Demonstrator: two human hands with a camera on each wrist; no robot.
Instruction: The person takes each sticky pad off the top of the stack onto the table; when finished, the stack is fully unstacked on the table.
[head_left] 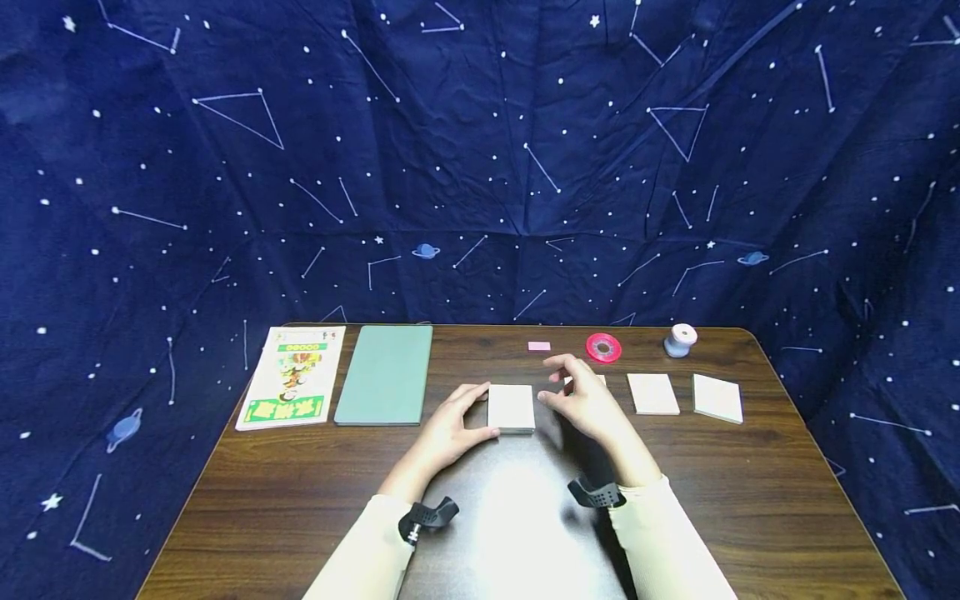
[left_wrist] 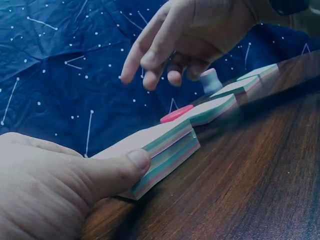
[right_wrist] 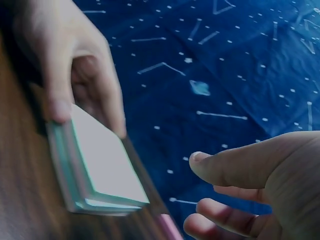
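Note:
Two square memo pads (head_left: 512, 407) lie stacked at the middle of the table, white on top, with green and pink bands along their edges in the left wrist view. My left hand (head_left: 450, 427) grips the stack from its left side, thumb (left_wrist: 139, 160) on the near edge and fingers at the far corner. To the right of the stack, my right hand (head_left: 588, 406) hovers with fingers loosely bent and nothing between them. Another memo pad (left_wrist: 215, 109) lies beyond it, mostly hidden by that hand in the head view.
Further right lie two more memo pads (head_left: 653, 393) (head_left: 717, 398). Along the back edge are a small pink block (head_left: 538, 346), a red ring-shaped spool (head_left: 603, 347) and a pale blue-white spool (head_left: 680, 341). On the left are a green notebook (head_left: 385, 375) and an illustrated booklet (head_left: 292, 379).

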